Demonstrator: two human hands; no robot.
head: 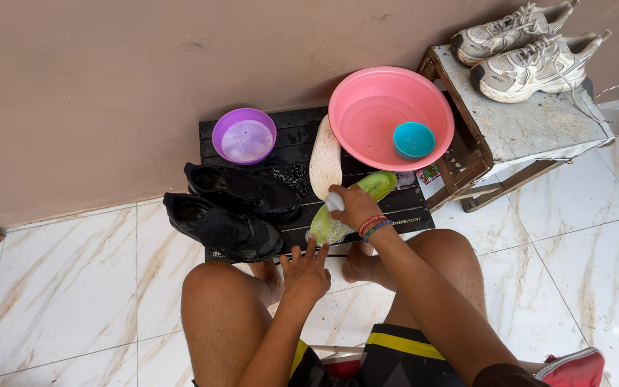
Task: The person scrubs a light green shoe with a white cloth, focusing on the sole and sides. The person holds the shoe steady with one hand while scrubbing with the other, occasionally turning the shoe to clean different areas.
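- The right hand [352,206] is closed around a small white object [334,201], seemingly a brush, though too little of it shows to be sure; the grip is clamped on it and pressed down against a green insole [376,184].
- The green insole lies slantwise on the black slatted counter [410,209], its lower end covered in white foam under the right hand. A red band and a blue band circle the right wrist.
- The left hand [305,272] reaches from below with fingers spread apart, the fingertips touching the foamy lower end of the insole at the counter's front edge; it grips nothing.
- Just beside the green insole, to its left, a white insole [324,159] lies lengthwise, its top end next to the pink basin [367,107].
- The pink basin sits at the back right of the counter with a small teal bowl [413,139] inside it.
- A purple bowl [244,135] of cloudy liquid stands at the back left.
- Two black shoes [234,211] lie side by side on the left part of the counter, a dark tangle of laces [291,175] near them.
- To the right, a worn wooden stool [531,125] carries a pair of pale sneakers [531,50].
- The person sits with bare knees either side, feet on the marble-patterned floor tiles [73,287].
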